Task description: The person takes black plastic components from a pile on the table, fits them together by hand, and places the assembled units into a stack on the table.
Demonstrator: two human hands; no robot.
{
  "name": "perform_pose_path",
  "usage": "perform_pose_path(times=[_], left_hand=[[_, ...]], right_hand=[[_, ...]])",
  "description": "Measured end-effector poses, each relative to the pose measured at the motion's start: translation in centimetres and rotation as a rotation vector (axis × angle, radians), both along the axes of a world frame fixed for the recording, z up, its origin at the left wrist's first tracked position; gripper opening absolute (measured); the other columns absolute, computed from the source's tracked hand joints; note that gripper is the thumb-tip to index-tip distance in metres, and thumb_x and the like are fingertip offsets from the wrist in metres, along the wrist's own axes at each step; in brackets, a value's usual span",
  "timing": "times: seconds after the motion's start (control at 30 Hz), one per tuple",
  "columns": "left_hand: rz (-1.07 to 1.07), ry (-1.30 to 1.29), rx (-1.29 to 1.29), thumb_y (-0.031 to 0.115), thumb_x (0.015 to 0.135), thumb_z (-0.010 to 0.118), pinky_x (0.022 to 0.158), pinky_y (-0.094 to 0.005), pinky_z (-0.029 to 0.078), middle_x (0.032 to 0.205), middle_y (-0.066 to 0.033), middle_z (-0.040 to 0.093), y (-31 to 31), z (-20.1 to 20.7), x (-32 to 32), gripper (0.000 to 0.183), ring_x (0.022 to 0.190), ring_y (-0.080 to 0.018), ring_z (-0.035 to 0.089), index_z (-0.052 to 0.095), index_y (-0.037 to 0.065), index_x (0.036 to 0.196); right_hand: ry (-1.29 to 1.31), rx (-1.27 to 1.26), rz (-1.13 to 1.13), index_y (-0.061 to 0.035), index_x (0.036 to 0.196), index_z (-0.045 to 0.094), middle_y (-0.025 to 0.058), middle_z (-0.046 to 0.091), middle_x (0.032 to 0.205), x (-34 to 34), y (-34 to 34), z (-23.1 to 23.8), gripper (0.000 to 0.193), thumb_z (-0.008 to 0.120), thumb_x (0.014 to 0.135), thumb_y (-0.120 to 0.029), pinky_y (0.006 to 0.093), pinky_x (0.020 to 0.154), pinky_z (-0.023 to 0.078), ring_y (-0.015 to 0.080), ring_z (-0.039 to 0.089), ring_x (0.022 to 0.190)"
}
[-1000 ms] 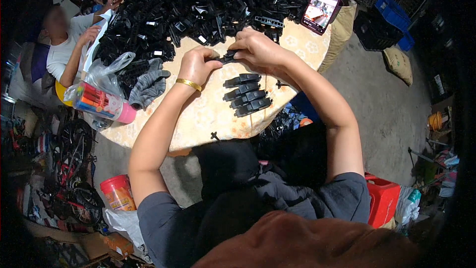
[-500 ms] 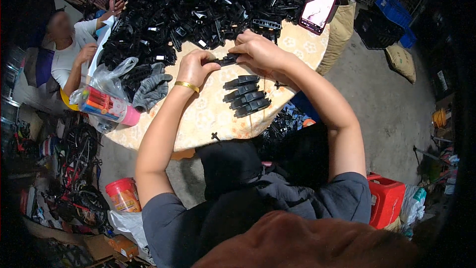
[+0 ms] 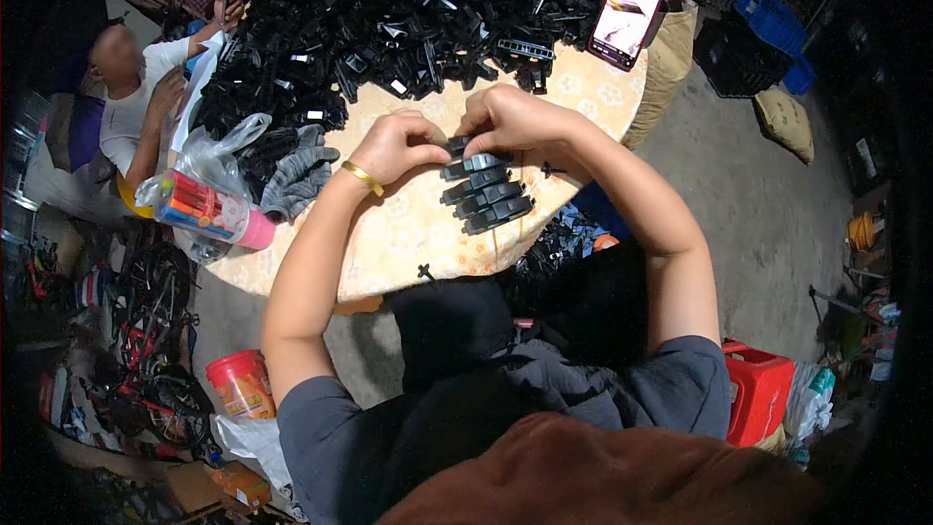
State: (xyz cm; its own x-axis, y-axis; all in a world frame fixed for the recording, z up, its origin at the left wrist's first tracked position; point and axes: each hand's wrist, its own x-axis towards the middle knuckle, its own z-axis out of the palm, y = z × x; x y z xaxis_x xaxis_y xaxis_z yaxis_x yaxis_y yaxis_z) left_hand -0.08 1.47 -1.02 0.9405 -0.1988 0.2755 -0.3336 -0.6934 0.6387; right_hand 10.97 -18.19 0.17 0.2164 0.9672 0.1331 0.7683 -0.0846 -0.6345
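The fingers hide most of the small black part between them. The black pile runs past the top edge.

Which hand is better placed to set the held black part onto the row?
Right, probably. The right hand sits directly above the row of black parts; the left hand is off to its side.

You wear a dark grey-blue short-sleeved shirt, its sleeves ending above your elbows, so both forearms are bare. A thin gold bangle circles your left wrist, just below your left hand. Your right hand carries no ring or band that shows. A reddish-brown cloth covers your head.
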Motion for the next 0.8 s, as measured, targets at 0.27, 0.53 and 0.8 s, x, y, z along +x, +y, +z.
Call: perform_pose_path(times=[0.27, 0.53, 0.8], left_hand=[[0.99, -0.15, 0.764, 0.029, 0.073, 0.072, 0.078, -0.0433, 0.047, 0.098, -0.0144, 0.061, 7.1, 1.0, -0.6, 0.045, 0.098, -0.0342, 0.052, 0.057, 0.008, 0.109], [0.92, -0.079, 0.698, 0.025, 0.078, 0.067, 0.078, -0.0441, 0.047, 0.095, -0.0163, 0.064, 5.4, 0.5, 0.2, 0.041, 0.099, -0.034, 0.054, 0.053, 0.005, 0.11], [0.616, -0.147, 0.536, 0.019, 0.074, 0.069, 0.082, -0.0427, 0.045, 0.091, -0.0209, 0.062, 0.0, 0.6, -0.7, 0.032, 0.09, -0.0373, 0.053, 0.061, 0.003, 0.1]], right_hand=[[-0.521, 0.263, -0.521, -0.0074, 0.104, 0.065, 0.0118, 0.063, 0.094, 3.1, -0.5, -0.7, 0.032, 0.062, 0.081, -0.028, 0.0401, 0.079, 0.048, 0.0298, 0.057, 0.09], [-0.669, 0.233, -0.428, -0.0065, 0.093, 0.065, 0.0089, 0.065, 0.084, 3.9, 1.3, -2.4, 0.023, 0.062, 0.073, -0.016, 0.0389, 0.076, 0.048, 0.0286, 0.058, 0.086], [-0.561, 0.155, -0.299, -0.0052, 0.087, 0.065, 0.0106, 0.063, 0.082, 2.0, 0.3, -0.5, 0.02, 0.063, 0.069, -0.013, 0.0396, 0.074, 0.049, 0.0297, 0.059, 0.087]])
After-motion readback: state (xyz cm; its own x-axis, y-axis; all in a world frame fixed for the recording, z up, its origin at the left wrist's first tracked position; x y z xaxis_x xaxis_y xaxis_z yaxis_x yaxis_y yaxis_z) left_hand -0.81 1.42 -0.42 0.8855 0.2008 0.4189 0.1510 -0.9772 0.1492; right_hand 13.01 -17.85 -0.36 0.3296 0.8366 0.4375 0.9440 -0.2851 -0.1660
